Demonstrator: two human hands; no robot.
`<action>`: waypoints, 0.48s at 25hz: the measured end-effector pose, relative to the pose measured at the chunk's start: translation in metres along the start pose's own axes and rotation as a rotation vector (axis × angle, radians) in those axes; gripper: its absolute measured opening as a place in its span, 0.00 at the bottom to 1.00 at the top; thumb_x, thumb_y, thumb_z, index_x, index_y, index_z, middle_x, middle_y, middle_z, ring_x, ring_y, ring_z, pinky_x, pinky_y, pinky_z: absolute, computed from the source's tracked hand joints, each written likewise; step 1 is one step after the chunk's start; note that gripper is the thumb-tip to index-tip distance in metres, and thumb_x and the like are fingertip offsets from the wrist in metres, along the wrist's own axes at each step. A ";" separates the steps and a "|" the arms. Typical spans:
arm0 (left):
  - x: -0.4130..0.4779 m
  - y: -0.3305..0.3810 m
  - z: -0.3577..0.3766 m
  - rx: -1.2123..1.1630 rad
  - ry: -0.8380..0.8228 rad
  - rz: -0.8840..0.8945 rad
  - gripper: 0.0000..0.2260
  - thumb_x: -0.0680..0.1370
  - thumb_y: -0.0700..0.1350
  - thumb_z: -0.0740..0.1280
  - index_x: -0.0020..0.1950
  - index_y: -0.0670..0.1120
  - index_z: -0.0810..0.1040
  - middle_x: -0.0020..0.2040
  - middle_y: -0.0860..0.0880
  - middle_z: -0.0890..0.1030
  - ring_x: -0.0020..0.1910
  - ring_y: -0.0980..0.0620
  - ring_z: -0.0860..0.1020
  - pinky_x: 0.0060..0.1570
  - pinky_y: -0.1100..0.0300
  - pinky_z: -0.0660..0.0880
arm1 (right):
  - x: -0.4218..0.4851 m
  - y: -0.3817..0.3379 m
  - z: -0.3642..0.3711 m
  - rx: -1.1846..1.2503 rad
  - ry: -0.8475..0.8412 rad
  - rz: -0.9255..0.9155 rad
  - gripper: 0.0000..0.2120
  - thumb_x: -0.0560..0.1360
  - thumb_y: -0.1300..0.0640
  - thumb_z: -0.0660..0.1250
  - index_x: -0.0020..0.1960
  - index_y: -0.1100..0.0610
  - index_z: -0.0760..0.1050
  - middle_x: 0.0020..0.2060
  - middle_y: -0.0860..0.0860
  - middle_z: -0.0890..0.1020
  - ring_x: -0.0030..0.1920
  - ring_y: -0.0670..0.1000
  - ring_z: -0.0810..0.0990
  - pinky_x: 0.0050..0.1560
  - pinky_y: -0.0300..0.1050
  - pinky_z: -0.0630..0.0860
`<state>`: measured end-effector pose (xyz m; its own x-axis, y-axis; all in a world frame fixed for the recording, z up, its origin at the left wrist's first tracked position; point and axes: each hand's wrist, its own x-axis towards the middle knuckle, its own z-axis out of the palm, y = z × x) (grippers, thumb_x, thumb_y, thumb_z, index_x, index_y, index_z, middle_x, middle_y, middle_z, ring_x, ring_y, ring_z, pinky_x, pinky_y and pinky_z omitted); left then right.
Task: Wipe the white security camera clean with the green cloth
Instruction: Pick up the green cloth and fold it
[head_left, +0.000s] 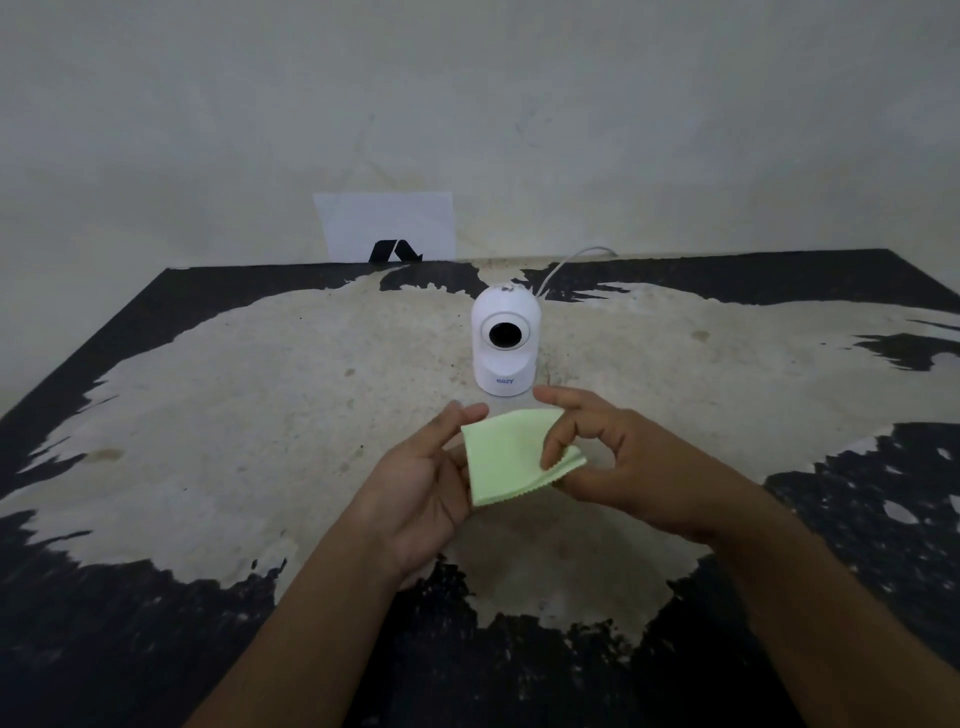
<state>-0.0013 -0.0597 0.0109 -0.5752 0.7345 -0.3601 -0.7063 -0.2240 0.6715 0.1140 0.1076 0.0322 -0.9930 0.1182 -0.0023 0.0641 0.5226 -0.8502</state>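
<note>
The white security camera (505, 345) stands upright on the worn table (234, 405), its round black lens facing me. A small pale green cloth (506, 454) is held just in front of the camera's base, not touching it. My left hand (428, 480) supports the cloth's left edge from below with its fingers. My right hand (613, 462) pinches the cloth's right edge between thumb and fingers, with the index finger stretched toward the camera base.
A white cable (563, 265) runs from the camera's back over the table's far edge. A white sheet of paper (387, 223) with a black mark leans on the wall behind. The tabletop's black coating is peeled away across the middle.
</note>
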 end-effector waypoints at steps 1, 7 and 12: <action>0.002 0.001 0.001 0.058 0.017 0.042 0.11 0.79 0.43 0.59 0.57 0.42 0.75 0.47 0.41 0.83 0.39 0.48 0.83 0.37 0.55 0.82 | 0.000 0.004 -0.003 0.022 -0.046 0.024 0.14 0.70 0.60 0.70 0.44 0.40 0.76 0.70 0.35 0.65 0.69 0.35 0.63 0.63 0.36 0.65; 0.008 0.025 0.022 0.419 -0.053 0.174 0.13 0.78 0.36 0.60 0.62 0.46 0.72 0.50 0.42 0.82 0.40 0.47 0.81 0.38 0.53 0.81 | 0.034 0.019 -0.001 0.813 0.121 0.175 0.20 0.69 0.50 0.72 0.59 0.49 0.72 0.56 0.46 0.81 0.56 0.49 0.80 0.58 0.48 0.73; 0.022 0.045 0.030 0.828 -0.030 0.266 0.10 0.79 0.38 0.61 0.58 0.48 0.74 0.46 0.45 0.85 0.43 0.47 0.82 0.45 0.48 0.80 | 0.049 0.019 0.005 0.798 0.125 0.223 0.05 0.68 0.59 0.70 0.42 0.59 0.76 0.36 0.53 0.83 0.38 0.51 0.81 0.41 0.48 0.79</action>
<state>-0.0333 -0.0343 0.0520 -0.6595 0.7428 -0.1150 -0.0161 0.1389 0.9902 0.0659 0.1191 0.0136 -0.9441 0.2650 -0.1961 0.1214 -0.2735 -0.9542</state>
